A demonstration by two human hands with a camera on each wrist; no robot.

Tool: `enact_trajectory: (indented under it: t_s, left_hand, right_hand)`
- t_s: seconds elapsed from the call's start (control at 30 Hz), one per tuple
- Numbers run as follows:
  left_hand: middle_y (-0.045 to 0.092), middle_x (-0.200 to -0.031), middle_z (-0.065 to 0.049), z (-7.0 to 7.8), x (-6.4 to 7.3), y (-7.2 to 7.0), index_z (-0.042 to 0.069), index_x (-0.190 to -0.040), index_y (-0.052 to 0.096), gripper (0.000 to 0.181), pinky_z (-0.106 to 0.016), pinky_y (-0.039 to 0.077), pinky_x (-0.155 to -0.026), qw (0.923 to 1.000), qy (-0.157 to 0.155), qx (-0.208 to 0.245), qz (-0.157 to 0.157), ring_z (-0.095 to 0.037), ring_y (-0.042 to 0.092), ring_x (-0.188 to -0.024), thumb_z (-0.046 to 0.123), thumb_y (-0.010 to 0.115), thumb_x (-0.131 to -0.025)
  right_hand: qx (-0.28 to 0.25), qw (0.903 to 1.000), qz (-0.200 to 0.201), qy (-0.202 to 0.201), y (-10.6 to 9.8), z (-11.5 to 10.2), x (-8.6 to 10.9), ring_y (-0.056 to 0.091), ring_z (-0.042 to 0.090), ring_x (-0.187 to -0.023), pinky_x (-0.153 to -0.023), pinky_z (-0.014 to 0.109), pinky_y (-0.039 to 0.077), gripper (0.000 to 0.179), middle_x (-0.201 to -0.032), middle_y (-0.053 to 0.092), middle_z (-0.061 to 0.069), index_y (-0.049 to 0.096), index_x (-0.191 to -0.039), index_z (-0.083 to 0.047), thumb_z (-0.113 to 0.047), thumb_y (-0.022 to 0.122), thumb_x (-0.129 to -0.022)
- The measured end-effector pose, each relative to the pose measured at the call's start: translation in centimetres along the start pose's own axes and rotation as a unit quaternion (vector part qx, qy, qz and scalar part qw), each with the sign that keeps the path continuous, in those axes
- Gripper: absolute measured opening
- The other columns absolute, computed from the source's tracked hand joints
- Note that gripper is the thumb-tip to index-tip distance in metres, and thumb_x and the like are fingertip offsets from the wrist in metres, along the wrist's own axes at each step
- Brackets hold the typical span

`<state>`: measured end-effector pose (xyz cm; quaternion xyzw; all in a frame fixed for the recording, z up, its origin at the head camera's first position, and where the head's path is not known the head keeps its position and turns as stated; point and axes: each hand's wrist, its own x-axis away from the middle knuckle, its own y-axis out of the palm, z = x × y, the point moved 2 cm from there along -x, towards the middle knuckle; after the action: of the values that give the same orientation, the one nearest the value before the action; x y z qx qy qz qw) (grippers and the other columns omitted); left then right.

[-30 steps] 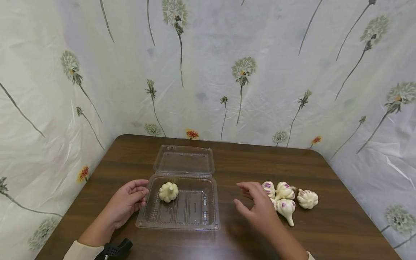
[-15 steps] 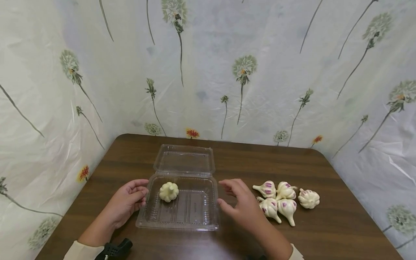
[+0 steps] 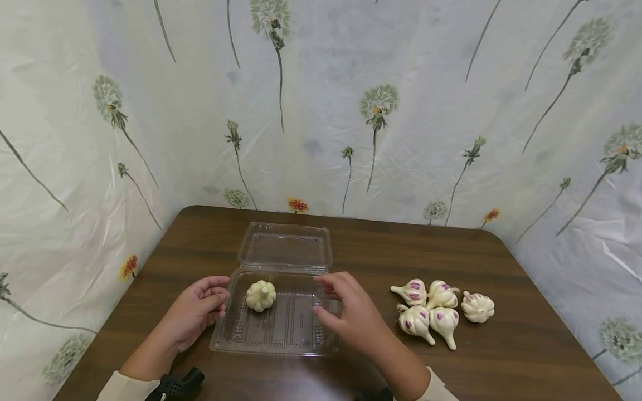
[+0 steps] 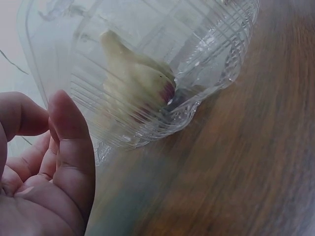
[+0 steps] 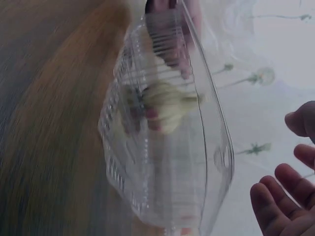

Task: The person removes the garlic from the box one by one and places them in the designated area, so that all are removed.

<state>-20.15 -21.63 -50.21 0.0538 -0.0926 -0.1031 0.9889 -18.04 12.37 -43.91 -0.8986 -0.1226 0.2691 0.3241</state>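
Note:
A clear plastic clamshell container (image 3: 293,340) lies with its lid back on the table. One garlic bulb (image 3: 261,296) sits stem up in its left part, visible through the wall in both wrist views. At the left rim, my left hand (image 3: 197,309) pinches the edge of the container between thumb and index finger (image 4: 24,113). My right hand (image 3: 353,312) hovers over the right rim with thumb and fingers spread. Nothing is between those fingers (image 5: 266,204) in the right wrist view. Several purple-marked garlic bulbs (image 3: 415,322) lie on the table to its right.
The brown wooden table (image 3: 381,239) has rounded far corners. The raised lid (image 3: 286,248) lies behind the container's base. A floral plastic sheet (image 3: 321,111) hangs around the back and sides. A black wrist strap (image 3: 175,384) sits on the left forearm.
My right hand has moved left, from beside the loose garlic bulbs to over the container's right rim, uncovering the bulbs. The left hand has stayed in place.

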Motion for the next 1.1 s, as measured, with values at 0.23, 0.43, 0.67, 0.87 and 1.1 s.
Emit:
enact_trajectory:
  t_s: [0.23, 0.43, 0.67, 0.87, 1.1]
  left_hand:
    - [0.062, -0.103, 0.002, -0.1, 0.1, -0.2, -0.004, -0.151, 0.037, 0.047, -0.021, 0.059, -0.074, 1.0000, 0.000, 0.000, 0.001, -0.008, 0.061, -0.083, 0.006, 0.053, -0.108]
    - [0.062, -0.104, 0.002, -0.1, 0.2, -0.3, -0.004, -0.151, 0.036, 0.047, -0.022, 0.059, -0.074, 1.0000, 0.000, 0.000, 0.002, -0.008, 0.061, -0.083, 0.006, 0.053, -0.108]
    - [0.062, -0.105, 0.001, -0.1, -0.1, -0.1, -0.004, -0.151, 0.037, 0.048, -0.022, 0.059, -0.075, 1.0000, 0.002, -0.004, -0.003, -0.009, 0.061, -0.084, 0.007, 0.054, -0.108]
    - [0.062, -0.105, 0.001, -0.1, -0.3, -0.1, -0.005, -0.150, 0.037, 0.047, -0.022, 0.059, -0.074, 0.9999, 0.006, -0.009, 0.001, -0.008, 0.060, -0.083, 0.006, 0.053, -0.108]
    - [0.062, -0.104, 0.001, -0.2, -0.2, -0.1, -0.004, -0.150, 0.037, 0.047, -0.022, 0.058, -0.075, 1.0000, 0.004, -0.008, -0.001, -0.009, 0.061, -0.084, 0.007, 0.053, -0.108]
  right_hand:
    - [-0.024, 0.9991, -0.030, 0.017, 0.9, -0.6, -0.6, 0.063, 0.025, -0.118, -0.102, 0.032, 0.057, 0.054, -0.133, 0.059, 0.004, 0.060, -0.140, -0.013, -0.013, 0.082, -0.090]
    - [-0.020, 0.9974, -0.059, 0.037, 1.4, -1.1, -1.4, 0.059, 0.024, -0.124, -0.104, 0.038, 0.056, 0.057, -0.138, 0.057, 0.006, 0.058, -0.144, -0.013, -0.017, 0.082, -0.092]
    - [-0.022, 0.9954, -0.073, 0.057, 2.0, -1.5, -2.1, 0.058, 0.022, -0.131, -0.106, 0.040, 0.055, 0.058, -0.142, 0.055, 0.001, 0.057, -0.146, -0.016, -0.022, 0.081, -0.093]
    - [-0.038, 0.9919, -0.094, 0.076, 2.7, -2.3, -2.9, 0.055, 0.024, -0.132, -0.107, 0.046, 0.053, 0.058, -0.146, 0.053, 0.005, 0.056, -0.148, -0.017, -0.026, 0.078, -0.095]
    - [-0.016, 0.9926, -0.093, 0.076, 3.2, -2.9, -3.6, 0.058, 0.019, -0.123, -0.103, 0.042, 0.055, 0.055, -0.141, 0.057, 0.004, 0.057, -0.146, -0.020, -0.029, 0.078, -0.096]
